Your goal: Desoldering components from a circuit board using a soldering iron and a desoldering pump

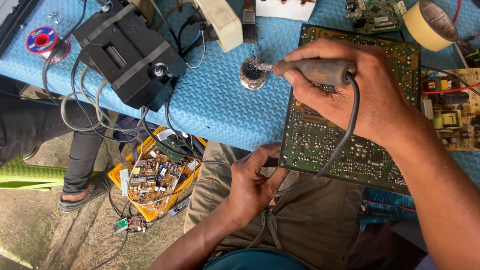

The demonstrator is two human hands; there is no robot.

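My right hand (pixel 350 90) grips a brown soldering iron (pixel 315 71) by its handle, the tip dipped into a small round tin (pixel 252 74) on the blue mat. A black cord (pixel 345 135) runs down from the handle. Under that hand lies a green circuit board (pixel 345 150), solder side up, overhanging the table's near edge. My left hand (pixel 255 180) holds the board's lower left corner from below, thumb on the edge.
On the blue table mat (pixel 220 105) sit a black device (pixel 130 55) with cables, a solder spool (pixel 42 41), a cream tape roll (pixel 430 24), a white power strip (pixel 220 20) and other boards (pixel 452 115). A yellow tray of circuit boards (pixel 157 177) lies on the floor. Another person's leg and sandal (pixel 80 185) are at left.
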